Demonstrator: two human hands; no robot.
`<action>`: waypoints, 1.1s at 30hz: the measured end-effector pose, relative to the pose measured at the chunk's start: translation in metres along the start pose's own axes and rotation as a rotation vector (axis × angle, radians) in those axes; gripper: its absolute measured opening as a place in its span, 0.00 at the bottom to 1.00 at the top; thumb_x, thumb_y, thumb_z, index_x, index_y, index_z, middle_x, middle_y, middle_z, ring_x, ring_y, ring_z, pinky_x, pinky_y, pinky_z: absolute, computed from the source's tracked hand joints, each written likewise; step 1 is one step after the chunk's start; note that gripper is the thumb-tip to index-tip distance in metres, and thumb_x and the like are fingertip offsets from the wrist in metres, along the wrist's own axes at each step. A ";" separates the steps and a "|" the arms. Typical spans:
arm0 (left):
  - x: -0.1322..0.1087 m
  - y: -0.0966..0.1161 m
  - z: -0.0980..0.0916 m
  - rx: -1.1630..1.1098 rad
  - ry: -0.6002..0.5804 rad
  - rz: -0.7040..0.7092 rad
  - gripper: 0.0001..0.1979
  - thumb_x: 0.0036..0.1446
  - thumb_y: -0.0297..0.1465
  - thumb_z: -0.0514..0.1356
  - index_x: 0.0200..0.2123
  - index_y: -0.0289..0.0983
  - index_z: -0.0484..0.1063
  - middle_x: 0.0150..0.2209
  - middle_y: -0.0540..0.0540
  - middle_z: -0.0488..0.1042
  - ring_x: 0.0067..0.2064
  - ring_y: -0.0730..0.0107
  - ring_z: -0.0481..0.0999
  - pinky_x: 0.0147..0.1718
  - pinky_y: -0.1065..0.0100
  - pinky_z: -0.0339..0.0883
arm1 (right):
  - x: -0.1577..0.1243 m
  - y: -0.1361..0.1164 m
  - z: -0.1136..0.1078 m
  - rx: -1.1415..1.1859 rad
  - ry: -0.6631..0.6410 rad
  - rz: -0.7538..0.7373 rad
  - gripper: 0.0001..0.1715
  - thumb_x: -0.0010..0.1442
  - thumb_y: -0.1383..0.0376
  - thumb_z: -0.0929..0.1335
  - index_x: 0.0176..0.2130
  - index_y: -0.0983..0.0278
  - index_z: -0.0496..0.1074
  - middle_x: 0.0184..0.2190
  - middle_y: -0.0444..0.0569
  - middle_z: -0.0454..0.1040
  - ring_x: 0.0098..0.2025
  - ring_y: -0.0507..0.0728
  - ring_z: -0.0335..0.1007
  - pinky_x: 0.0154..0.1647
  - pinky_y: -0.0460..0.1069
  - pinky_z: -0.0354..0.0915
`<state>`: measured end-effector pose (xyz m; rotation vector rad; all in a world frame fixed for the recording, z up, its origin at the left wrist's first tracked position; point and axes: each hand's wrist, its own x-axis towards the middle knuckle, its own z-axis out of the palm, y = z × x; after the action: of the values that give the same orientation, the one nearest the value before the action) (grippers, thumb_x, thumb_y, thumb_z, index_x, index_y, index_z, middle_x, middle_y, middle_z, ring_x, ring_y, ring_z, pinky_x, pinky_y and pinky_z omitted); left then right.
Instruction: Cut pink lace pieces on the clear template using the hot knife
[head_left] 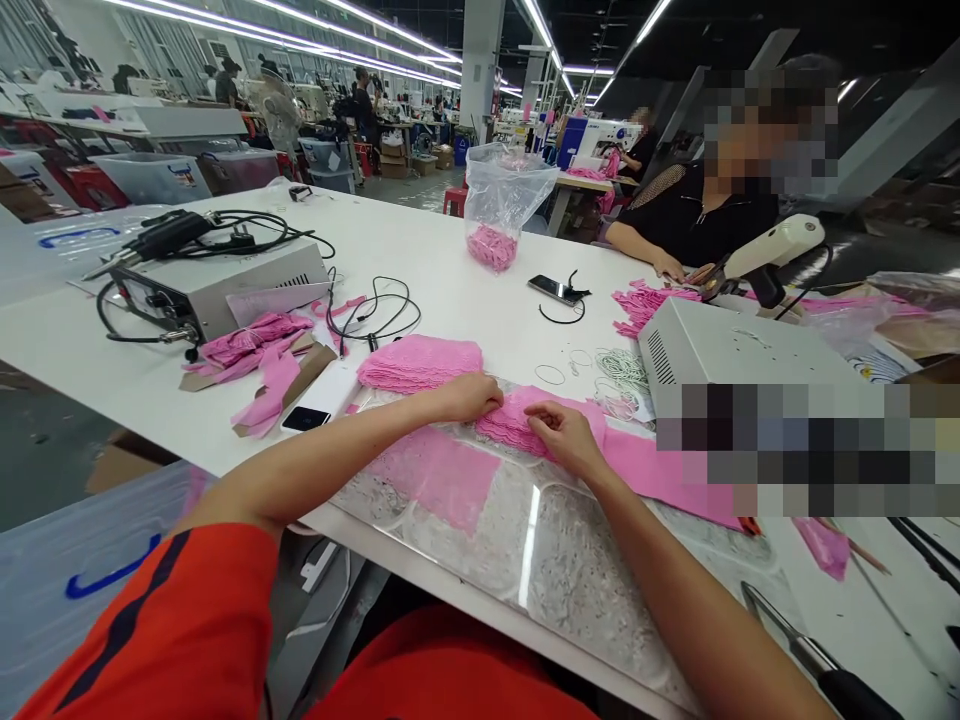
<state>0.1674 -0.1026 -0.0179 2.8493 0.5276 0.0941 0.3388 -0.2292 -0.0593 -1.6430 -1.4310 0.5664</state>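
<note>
A stack of pink fabric pieces with wavy edges lies in front of me on a clear-topped, stone-patterned board. My left hand is closed at the stack's left edge, its fingertips pinching the fabric. From the right, my right hand bends over the same stack with thumb and forefinger drawn together on the cloth. Another neat pile of pink pieces sits just beyond my left wrist. A thin pink sheet is spread flat nearer to me, and a longer pink strip runs off to the right.
A grey box unit with cables stands at left, another at right. Pink scraps, a white phone-like device, a dark phone and a plastic bag are on the table. A black-handled tool lies front right. A co-worker sits opposite.
</note>
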 end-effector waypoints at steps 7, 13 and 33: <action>-0.005 0.009 -0.008 0.016 0.007 0.000 0.12 0.58 0.25 0.53 0.27 0.36 0.76 0.34 0.44 0.77 0.36 0.65 0.75 0.37 0.69 0.64 | 0.002 -0.001 0.002 -0.070 0.008 -0.048 0.13 0.52 0.63 0.65 0.34 0.62 0.77 0.26 0.45 0.78 0.27 0.53 0.71 0.30 0.48 0.67; -0.002 0.007 -0.010 -0.088 0.015 -0.042 0.12 0.56 0.25 0.54 0.30 0.35 0.77 0.31 0.45 0.78 0.33 0.67 0.74 0.33 0.70 0.63 | 0.009 -0.014 0.012 -0.194 0.036 -0.145 0.09 0.52 0.64 0.67 0.34 0.60 0.76 0.32 0.48 0.77 0.33 0.54 0.71 0.36 0.50 0.66; -0.010 0.016 0.010 -0.554 -0.089 -0.487 0.13 0.64 0.37 0.59 0.43 0.32 0.73 0.38 0.46 0.75 0.36 0.69 0.76 0.35 0.66 0.73 | 0.013 -0.011 0.021 -0.109 0.028 -0.090 0.10 0.52 0.61 0.65 0.25 0.60 0.75 0.27 0.46 0.78 0.31 0.56 0.72 0.34 0.50 0.64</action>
<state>0.1646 -0.1233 -0.0242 2.1188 0.9817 0.0200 0.3196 -0.2110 -0.0588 -1.6552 -1.5295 0.4191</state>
